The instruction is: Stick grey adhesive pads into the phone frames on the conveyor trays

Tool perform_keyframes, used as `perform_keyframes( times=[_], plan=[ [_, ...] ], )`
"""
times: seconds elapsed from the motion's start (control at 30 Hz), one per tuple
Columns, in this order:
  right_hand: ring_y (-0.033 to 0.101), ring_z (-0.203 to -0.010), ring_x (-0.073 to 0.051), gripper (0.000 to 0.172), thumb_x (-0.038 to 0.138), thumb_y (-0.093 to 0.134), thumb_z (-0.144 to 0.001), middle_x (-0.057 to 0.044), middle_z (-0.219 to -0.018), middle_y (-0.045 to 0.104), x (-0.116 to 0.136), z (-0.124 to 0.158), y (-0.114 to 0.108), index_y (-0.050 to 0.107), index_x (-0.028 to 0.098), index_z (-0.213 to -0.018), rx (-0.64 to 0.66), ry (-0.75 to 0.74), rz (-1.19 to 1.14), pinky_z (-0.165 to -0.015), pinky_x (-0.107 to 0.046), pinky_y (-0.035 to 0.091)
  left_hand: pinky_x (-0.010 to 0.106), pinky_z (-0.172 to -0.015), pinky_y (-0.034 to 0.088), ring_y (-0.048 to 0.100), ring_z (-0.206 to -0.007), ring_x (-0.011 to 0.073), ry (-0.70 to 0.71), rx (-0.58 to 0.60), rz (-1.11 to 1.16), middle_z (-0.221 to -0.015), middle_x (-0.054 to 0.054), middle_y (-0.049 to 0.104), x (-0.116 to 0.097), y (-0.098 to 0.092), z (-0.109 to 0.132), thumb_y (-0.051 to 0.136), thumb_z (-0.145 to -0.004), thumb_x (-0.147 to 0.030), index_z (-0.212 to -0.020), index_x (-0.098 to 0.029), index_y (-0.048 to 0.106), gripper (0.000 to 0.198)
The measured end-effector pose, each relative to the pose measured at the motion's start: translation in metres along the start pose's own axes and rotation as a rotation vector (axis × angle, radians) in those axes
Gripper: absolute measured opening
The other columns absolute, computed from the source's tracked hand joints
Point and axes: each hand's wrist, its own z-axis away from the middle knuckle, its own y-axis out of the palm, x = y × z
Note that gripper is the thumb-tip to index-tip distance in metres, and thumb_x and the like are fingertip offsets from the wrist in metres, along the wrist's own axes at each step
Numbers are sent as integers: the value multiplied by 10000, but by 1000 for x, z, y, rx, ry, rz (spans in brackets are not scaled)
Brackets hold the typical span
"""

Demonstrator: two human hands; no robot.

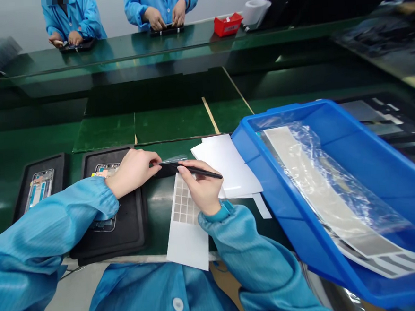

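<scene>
My left hand (134,172) is closed, its thumb and forefinger pinching a thin black piece (166,170) with a clear film (175,158) along its upper edge; its exact kind is unclear. In my right hand (205,189) is a pair of black tweezers (209,173), tips pointing left at the black piece. Below the right hand lies a white sheet of small grey square stickers (184,204), partly covered by the fingers. A phone frame (106,225) sits in a black foam tray (130,227) under my left wrist, mostly hidden by the sleeve.
Another black tray (61,173) with a phone frame (41,188) stands at left. White papers (233,168) lie beside a blue bin (290,216) holding sticker sheets (324,194) and clear plastic. Across the bench two people work near a red box (227,26) and a white roll (254,12).
</scene>
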Motion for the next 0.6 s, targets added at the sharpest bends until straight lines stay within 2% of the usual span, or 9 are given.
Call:
perform_keyframes(
  times=[0.1, 0.3, 0.6],
  plan=[
    [742, -897, -223, 97, 301, 762, -834, -45, -947, 774, 1, 2, 0, 747, 244, -911, 28, 27, -63, -867, -398, 623, 316, -744, 452, 703, -808, 223, 7, -29, 37, -894, 28, 774, -3, 4, 5, 585, -914, -341, -961, -233, 763, 213],
    [747, -891, -226, 110, 298, 780, -817, -38, -953, 778, -1, 3, 0, 761, 247, -913, 27, 53, -49, -868, -389, 620, 332, -767, 461, 708, -806, 231, 3, -66, 55, -879, 45, 776, -7, 13, 9, 564, -931, -352, -931, -233, 781, 248],
    [747, -888, -214, 118, 244, 794, -805, -35, -948, 783, -5, 3, 0, 774, 248, -922, 35, 27, -61, -853, -369, 626, 296, -751, 445, 698, -803, 209, 17, -77, 83, -865, 48, 772, -11, 10, 11, 575, -936, -318, -921, -212, 786, 236]
  ],
)
